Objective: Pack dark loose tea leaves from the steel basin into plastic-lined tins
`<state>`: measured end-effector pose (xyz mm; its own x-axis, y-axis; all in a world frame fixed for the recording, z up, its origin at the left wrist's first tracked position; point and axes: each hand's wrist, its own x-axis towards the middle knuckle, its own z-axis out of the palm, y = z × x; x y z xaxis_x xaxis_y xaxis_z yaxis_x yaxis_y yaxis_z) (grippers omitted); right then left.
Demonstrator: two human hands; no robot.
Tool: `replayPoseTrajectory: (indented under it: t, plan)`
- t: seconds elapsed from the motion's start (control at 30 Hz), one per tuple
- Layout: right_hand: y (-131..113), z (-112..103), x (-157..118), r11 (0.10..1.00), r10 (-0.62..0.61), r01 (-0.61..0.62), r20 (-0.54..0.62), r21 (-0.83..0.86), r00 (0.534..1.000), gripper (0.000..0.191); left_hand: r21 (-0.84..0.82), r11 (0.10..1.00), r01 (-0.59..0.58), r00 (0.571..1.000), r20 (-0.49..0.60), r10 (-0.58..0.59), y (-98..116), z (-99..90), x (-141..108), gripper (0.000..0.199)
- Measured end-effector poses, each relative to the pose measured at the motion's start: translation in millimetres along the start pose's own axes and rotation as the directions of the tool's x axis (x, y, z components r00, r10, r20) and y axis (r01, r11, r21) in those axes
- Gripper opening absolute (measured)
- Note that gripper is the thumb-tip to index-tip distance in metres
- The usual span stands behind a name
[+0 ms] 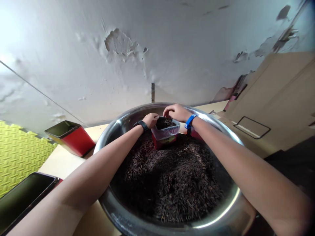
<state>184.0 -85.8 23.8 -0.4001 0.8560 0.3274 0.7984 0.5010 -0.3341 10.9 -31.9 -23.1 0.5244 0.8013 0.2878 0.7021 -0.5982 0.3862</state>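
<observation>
A red tin (159, 144) stands in the large steel bowl (115, 126), set among dark, thin, dry leaves (182, 183) that look like loose tea. A clear plastic bag (164, 133) lines the tin and rises above its rim, with the same dark leaves inside. My left hand (150, 120), with a black wristband, is closed on the bag's left edge. At the far edge of the bag is my right hand (179, 113), wearing a blue wristband; its fingers are curled down onto the plastic, and the fingertips are partly hidden.
To the left, an open red tin (78, 141) stands on the light tabletop (62, 164). Another open tin (27, 196) is at the lower left, beside a yellow textured mat (22, 154). A cardboard box (278, 98) stands to the right. Behind is a wall (187, 59) with peeling paint.
</observation>
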Motion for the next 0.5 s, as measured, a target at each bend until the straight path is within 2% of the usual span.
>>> replayPoseTrajectory:
  t: [0.07,0.1,0.2,0.27,0.37,0.43,0.5]
  plan:
    - [-1,7,0,0.995,-0.016,0.033,0.178,-0.095,0.984,0.043,-0.035,0.998,0.049,0.999,-0.005,-0.049,-6,3.5,2,0.032]
    - [-1,11,0,0.987,0.02,0.015,0.215,-0.161,0.976,0.044,-0.048,0.997,0.068,0.998,-0.006,-0.068,-7,5.0,3,0.032]
    - [0,20,-1,0.945,0.141,-0.083,0.164,-0.316,0.976,0.04,-0.06,0.993,0.099,0.995,0.005,-0.099,-9,7.0,4,0.032]
    - [-3,22,-2,0.927,0.17,-0.107,0.148,-0.359,0.974,0.039,-0.047,0.994,0.099,0.995,0.012,-0.098,-7,6.0,4,0.032]
    - [-11,18,-1,0.96,0.116,-0.049,0.23,-0.277,0.966,0.044,-0.019,0.997,0.071,0.997,0.026,-0.07,-5,2.7,2,0.032]
    - [-13,13,-1,0.982,0.059,-0.018,0.214,-0.189,0.975,0.049,0.012,0.999,0.047,0.998,0.044,-0.047,-4,0.3,1,0.032]
    - [-13,9,-2,0.982,0.083,-0.045,0.203,-0.183,0.976,0.05,0.048,0.999,0.022,0.998,0.059,-0.025,-3,-1.6,1,0.033]
